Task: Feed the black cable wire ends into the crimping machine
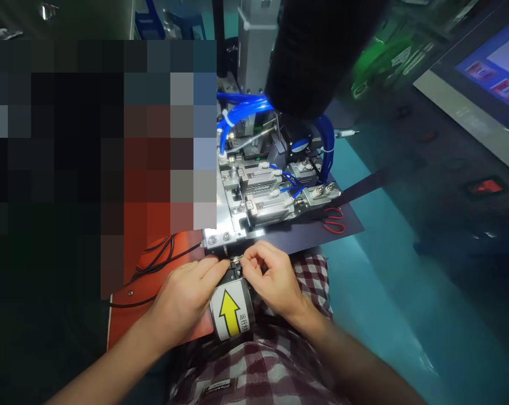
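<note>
Dark tabletop (352, 223) under red-handled scissors (326, 219) and, apparently, a machine (265, 207); orange surface (125, 326) under black cables (166, 260).

Red-handled scissors (334, 228) are lying on dark sheet (352, 226) near 3 o'clock. Screen (496, 67) is glowing blue-violet at 2 o'clock. Blurred green object (376, 61) is showing between 1 and 2 o'clock. Black cables (142, 275) are snaking over orange surface (127, 323) at 8 o'clock. Blue furniture (151, 23) is standing at 11 o'clock. Teal floor (364, 270) is stretching toward 4 o'clock.
</note>
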A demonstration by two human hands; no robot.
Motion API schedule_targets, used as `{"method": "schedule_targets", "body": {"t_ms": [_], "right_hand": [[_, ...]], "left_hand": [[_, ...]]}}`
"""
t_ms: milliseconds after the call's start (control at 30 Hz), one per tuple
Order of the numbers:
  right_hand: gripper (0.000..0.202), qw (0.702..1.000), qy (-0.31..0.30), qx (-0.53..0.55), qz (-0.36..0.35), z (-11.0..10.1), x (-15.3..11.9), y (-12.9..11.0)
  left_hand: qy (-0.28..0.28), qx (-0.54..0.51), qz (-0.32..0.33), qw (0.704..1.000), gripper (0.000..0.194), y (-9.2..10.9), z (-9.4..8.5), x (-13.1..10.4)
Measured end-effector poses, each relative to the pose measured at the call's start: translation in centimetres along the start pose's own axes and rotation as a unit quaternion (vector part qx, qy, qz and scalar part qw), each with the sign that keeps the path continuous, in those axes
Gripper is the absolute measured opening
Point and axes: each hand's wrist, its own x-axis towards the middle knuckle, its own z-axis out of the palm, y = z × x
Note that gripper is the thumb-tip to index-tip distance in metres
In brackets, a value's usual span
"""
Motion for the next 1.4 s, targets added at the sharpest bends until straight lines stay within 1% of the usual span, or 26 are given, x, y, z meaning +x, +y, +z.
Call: {"method": "schedule_targets", "body": {"t_ms": [67, 133, 167, 200, 267, 333, 400, 500, 567, 600, 667, 733, 800, 900, 1000, 1133, 1233, 1400], "right_hand": [[0.013, 0.992, 0.002, 0.1, 0.079, 0.4, 0.0, 0.7], [0.015, 0.964, -0.01, 0.212, 0.16, 0.9, -0.1, 1.6], [0.016, 0.947, -0.02, 0.258, 0.19, 1.1, -0.2, 2.1], [0.018, 0.933, -0.028, 0.291, 0.21, 1.2, -0.2, 2.5], [0.02, 0.917, -0.03, 0.325, 0.227, 1.2, -0.3, 3.0], [0.023, 0.919, -0.028, 0.323, 0.223, 1.0, -0.3, 3.1], [0.027, 0.934, -0.027, 0.296, 0.201, 0.9, -0.2, 2.7], [0.029, 0.951, -0.025, 0.254, 0.177, 1.1, 0.0, 2.0], [0.029, 0.951, -0.02, 0.25, 0.179, 1.4, 0.2, 1.6], [0.029, 0.949, -0.018, 0.256, 0.182, 1.5, 0.3, 1.5], [0.029, 0.942, -0.018, 0.275, 0.19, 1.7, 0.4, 1.4], [0.029, 0.934, -0.026, 0.297, 0.198, 1.7, 0.4, 1.4], [0.03, 0.925, -0.037, 0.316, 0.207, 1.7, 0.4, 1.4], [0.031, 0.919, -0.044, 0.329, 0.214, 1.7, 0.4, 1.5], [0.032, 0.919, -0.041, 0.329, 0.212, 1.8, 0.3, 1.7], [0.033, 0.928, -0.036, 0.314, 0.198, 1.9, 0.3, 1.7], [0.031, 0.938, -0.029, 0.293, 0.184, 1.8, 0.3, 1.4], [0.027, 0.939, -0.024, 0.293, 0.181, 1.9, 0.4, 1.2]], "left_hand": [[-0.001, 0.0, 0.001, 1.0, 0.024, 0.0, 0.0, 0.0], [-0.001, 0.006, 0.005, 1.0, 0.025, 0.0, 0.0, 0.0], [-0.002, 0.012, 0.008, 1.0, 0.025, 0.0, 0.0, 0.0], [-0.003, 0.022, 0.009, 1.0, 0.026, 0.1, 0.0, 0.1], [-0.006, 0.053, 0.004, 0.999, 0.027, 0.4, -0.3, 0.1], [-0.018, 0.093, -0.01, 0.995, 0.028, 0.9, -0.6, 0.1], [-0.039, 0.116, -0.025, 0.992, 0.033, 1.5, -0.9, -0.1], [-0.07, 0.109, -0.048, 0.99, 0.05, 2.4, -1.0, -0.4], [-0.071, 0.104, -0.058, 0.99, 0.058, 2.6, -0.8, -0.8], [-0.069, 0.104, -0.06, 0.99, 0.059, 2.6, -0.7, -0.9], [-0.066, 0.107, -0.063, 0.99, 0.055, 2.5, -0.4, -1.0], [-0.063, 0.105, -0.067, 0.99, 0.048, 2.3, -0.3, -1.0], [-0.054, 0.083, -0.074, 0.992, 0.04, 2.1, -0.3, -0.9], [-0.034, 0.026, -0.116, 0.992, 0.028, 1.7, -0.7, -0.6], [-0.041, 0.01, -0.152, 0.987, 0.019, 1.2, -1.3, -0.5], [-0.074, 0.022, -0.134, 0.988, 0.022, 0.8, -1.5, -0.7], [-0.094, 0.058, -0.118, 0.987, 0.021, 0.9, -1.4, -0.6], [-0.117, 0.09, -0.119, 0.982, 0.021, 1.4, -1.4, -0.2]]}}
